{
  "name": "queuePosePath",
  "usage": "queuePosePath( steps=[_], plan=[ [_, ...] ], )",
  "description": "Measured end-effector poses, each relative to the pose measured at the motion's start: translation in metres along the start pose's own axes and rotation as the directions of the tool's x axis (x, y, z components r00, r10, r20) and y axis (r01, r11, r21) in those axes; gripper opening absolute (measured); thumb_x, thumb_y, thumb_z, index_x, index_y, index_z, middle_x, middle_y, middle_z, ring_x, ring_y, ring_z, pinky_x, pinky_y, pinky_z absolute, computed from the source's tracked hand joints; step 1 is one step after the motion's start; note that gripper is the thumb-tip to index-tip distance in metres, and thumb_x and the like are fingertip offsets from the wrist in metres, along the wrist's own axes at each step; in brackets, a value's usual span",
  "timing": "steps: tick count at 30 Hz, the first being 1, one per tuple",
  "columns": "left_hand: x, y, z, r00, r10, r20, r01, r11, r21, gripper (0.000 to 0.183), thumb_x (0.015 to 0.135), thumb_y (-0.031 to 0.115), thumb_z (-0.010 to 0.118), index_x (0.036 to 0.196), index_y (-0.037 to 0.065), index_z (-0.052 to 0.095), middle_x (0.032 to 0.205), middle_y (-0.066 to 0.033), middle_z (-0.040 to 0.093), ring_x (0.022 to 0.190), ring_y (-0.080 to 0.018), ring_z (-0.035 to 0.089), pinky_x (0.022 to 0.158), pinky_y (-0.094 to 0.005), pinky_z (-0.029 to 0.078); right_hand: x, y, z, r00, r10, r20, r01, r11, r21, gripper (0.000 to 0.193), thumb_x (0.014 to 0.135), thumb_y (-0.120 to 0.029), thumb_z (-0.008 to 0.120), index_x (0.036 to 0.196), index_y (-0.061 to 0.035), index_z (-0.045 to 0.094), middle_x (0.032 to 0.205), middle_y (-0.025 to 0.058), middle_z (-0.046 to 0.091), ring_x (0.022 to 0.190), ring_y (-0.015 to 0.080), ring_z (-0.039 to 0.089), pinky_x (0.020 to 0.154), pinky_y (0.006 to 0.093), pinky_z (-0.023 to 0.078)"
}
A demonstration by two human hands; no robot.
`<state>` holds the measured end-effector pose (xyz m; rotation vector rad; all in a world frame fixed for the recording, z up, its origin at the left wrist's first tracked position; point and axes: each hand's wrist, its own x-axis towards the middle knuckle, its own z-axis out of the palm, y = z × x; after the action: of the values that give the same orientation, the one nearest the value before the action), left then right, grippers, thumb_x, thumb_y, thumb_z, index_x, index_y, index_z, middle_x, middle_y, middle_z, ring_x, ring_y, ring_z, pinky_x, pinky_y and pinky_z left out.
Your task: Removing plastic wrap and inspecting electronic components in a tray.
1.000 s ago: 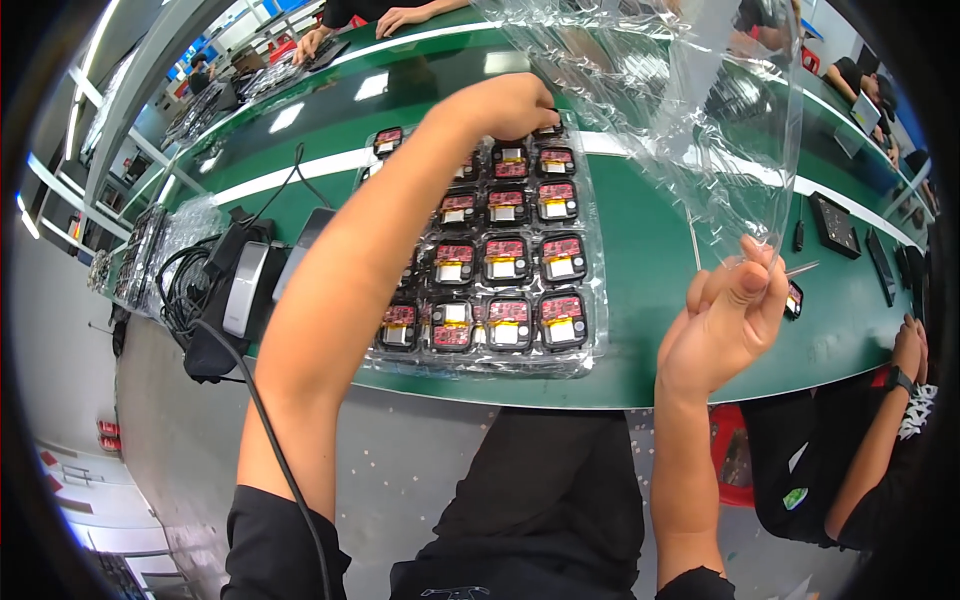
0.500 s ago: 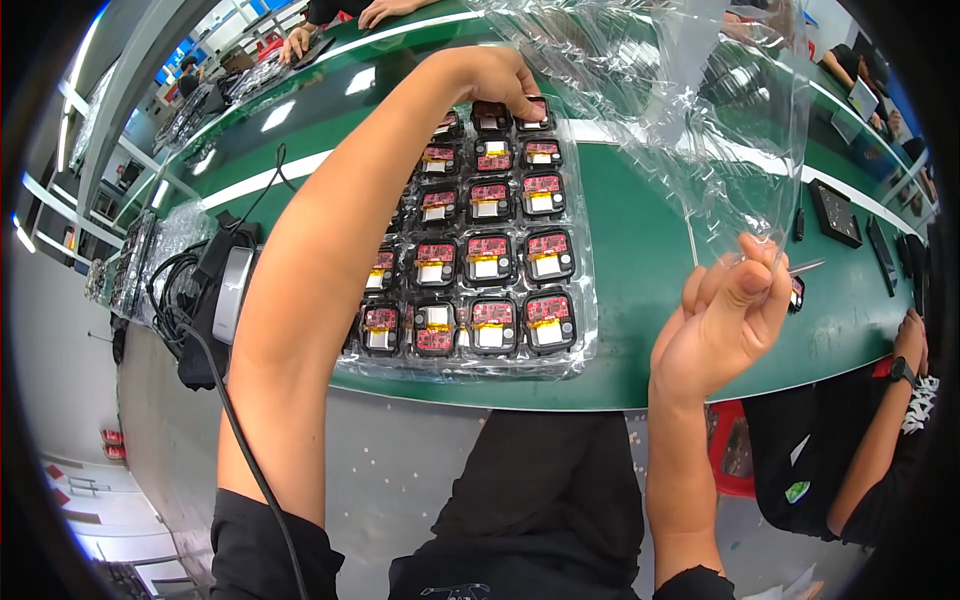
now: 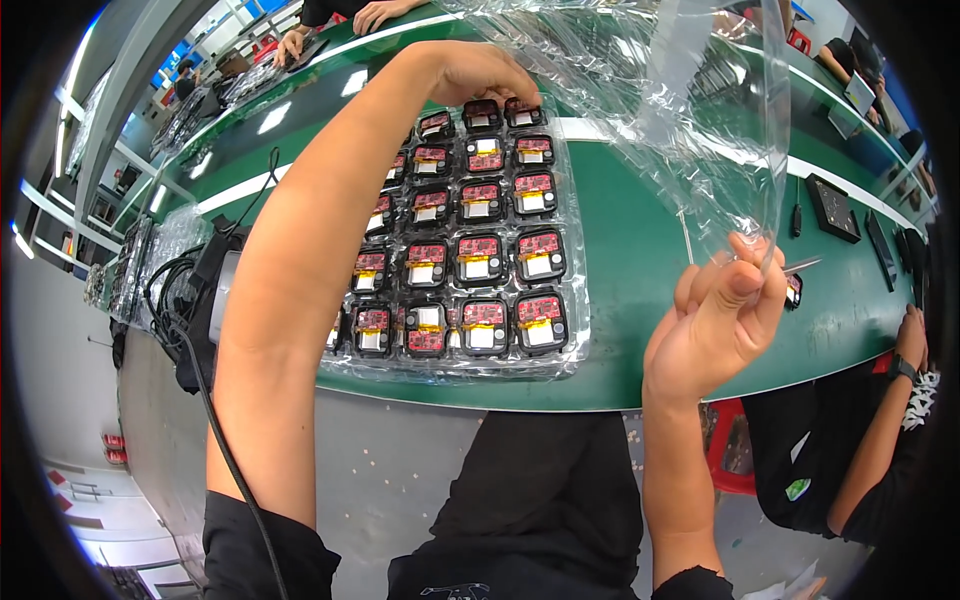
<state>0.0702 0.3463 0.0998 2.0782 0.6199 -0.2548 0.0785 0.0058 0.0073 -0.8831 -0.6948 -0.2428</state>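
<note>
A clear plastic tray lies on the green table, filled with rows of black square device housings showing red circuit boards, yellow tape and white blocks. My left hand reaches over it to the far right corner, fingers curled down at the tray's edge beside the last housing; some fingertips are hidden. Raised at the right, my right hand pinches a crinkled clear plastic sheet. A pointed metal tool, perhaps tweezers, sticks out past its fingers, and a thin pale stick shows on the other side.
On the right lie a screwdriver, a black box, a long black piece and one housing. Cables bunch at the left edge. A co-worker's arm is at the right; another person's hands are across the table.
The tray with its housings sits slightly further left in the picture, and my left hand has moved a little left with it. My right hand and the plastic sheet have also drifted slightly left.
</note>
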Motion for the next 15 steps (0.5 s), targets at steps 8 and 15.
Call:
queuePosePath(
  steps=[8,15],
  plan=[
    [0.010,-0.009,0.003,0.999,0.001,0.050,0.005,0.994,-0.111,0.030,0.103,0.025,0.070,0.120,0.001,0.074,0.107,-0.0009,0.074,0.091,-0.0086,0.062,0.087,-0.0278,0.052,0.000,0.002,-0.001,1.000,-0.004,-0.005,0.004,0.997,-0.077,0.036,0.111,-0.033,0.055,0.118,0.0019,0.060,0.119,0.0035,0.055,0.055,0.0028,0.034,0.047,0.0239,0.024],
    [0.014,-0.013,0.011,0.993,0.102,-0.055,-0.091,0.981,0.174,0.037,0.100,0.032,0.074,0.119,0.001,0.075,0.104,-0.0064,0.075,0.093,-0.0152,0.067,0.086,-0.0334,0.054,0.001,-0.002,-0.001,1.000,-0.012,0.001,0.012,1.000,-0.005,0.025,0.107,-0.023,0.064,0.118,-0.0011,0.062,0.115,0.0083,0.049,0.062,0.0040,0.041,0.046,0.0221,0.030]
  ],
)
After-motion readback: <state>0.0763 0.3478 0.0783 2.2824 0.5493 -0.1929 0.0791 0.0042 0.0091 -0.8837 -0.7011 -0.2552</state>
